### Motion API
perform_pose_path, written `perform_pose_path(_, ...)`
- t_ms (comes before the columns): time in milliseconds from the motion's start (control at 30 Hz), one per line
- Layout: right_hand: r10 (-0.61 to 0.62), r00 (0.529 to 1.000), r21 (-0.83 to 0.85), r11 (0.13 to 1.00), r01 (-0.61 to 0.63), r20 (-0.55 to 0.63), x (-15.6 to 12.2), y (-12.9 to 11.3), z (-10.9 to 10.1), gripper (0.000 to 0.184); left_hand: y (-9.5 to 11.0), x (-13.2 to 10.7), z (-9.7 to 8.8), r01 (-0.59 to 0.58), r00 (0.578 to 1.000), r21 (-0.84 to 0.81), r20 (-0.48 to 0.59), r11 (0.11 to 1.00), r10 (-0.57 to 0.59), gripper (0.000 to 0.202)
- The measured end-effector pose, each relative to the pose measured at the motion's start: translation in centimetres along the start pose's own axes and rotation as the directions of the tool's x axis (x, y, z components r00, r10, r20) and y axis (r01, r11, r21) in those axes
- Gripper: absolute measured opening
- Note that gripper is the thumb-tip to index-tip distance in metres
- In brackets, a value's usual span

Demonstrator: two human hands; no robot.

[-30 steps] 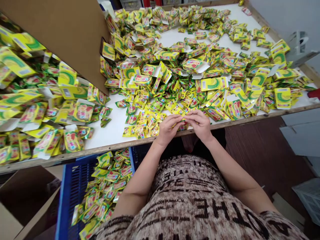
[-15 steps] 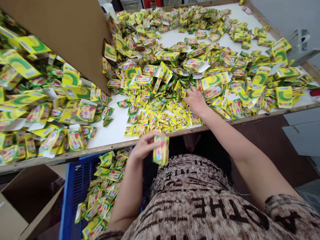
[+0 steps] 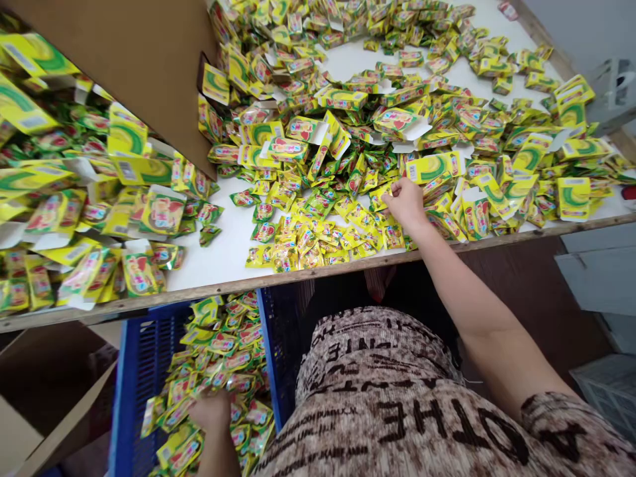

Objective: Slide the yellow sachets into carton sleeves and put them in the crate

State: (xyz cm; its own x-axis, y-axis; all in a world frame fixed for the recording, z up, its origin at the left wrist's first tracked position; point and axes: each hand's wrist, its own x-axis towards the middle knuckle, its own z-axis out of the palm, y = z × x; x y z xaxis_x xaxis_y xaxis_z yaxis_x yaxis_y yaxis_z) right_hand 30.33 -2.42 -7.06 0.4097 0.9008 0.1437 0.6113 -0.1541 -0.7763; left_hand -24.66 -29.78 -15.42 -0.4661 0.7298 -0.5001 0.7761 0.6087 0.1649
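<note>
My right hand (image 3: 408, 204) is over the table at the near edge of the pile, thumb and fingertips pinched on a small yellow candy packet (image 3: 380, 197). Small yellow and green packets (image 3: 318, 228) lie loose to its left. Just beyond the hand rests a yellow box (image 3: 434, 167) with its white flap open. Down at the lower left, my left hand (image 3: 211, 411) is over the blue crate (image 3: 119, 404), close above the filled yellow-green boxes (image 3: 223, 343) in it. Motion smears its fingers, and whether it holds anything is not visible.
A tall brown cardboard panel (image 3: 149, 66) stands on the table, with more open boxes (image 3: 144, 212) heaped to its left. An open carton (image 3: 54, 391) sits on the floor beside the crate. The table's wooden edge (image 3: 318, 270) runs in front of me.
My left hand has moved from the table edge, where it held a yellow-green box, down and left over the crate. My right hand has shifted slightly and now pinches a yellow packet.
</note>
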Motion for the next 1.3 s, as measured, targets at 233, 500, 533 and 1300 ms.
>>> perform_pose_path(233, 0.042, 0.999, -0.017, 0.999, -0.042, -0.007, -1.5, -1.2, -0.1, 0.023, 16.8, 1.6, -5.1, -0.566, 0.419, -0.183, -0.904, 0.804, 0.089, 0.009)
perform_pose_path(500, -0.074, 0.939, 0.606, 0.781, -0.155, 0.335, -7.4, -4.0, -3.1, 0.035, 41.7, -6.1, -2.6, -0.290, 0.560, -0.957, -0.153, 0.020, 0.814, 0.041)
perform_pose_path(533, -0.047, 0.944, 0.611, 0.772, -0.174, 0.328, -8.0, -3.9, -3.3, 0.036, 42.6, -6.4, -1.7, -0.238, 0.556, -0.971, -0.135, 0.001, 0.820, 0.041)
perform_pose_path(1300, -0.228, 0.854, 0.195, 0.969, 0.152, 0.467, -8.6, -1.3, -5.6, 0.030, 42.4, -7.0, 2.1, -0.527, 0.547, -0.834, -0.187, 0.163, 0.816, 0.023)
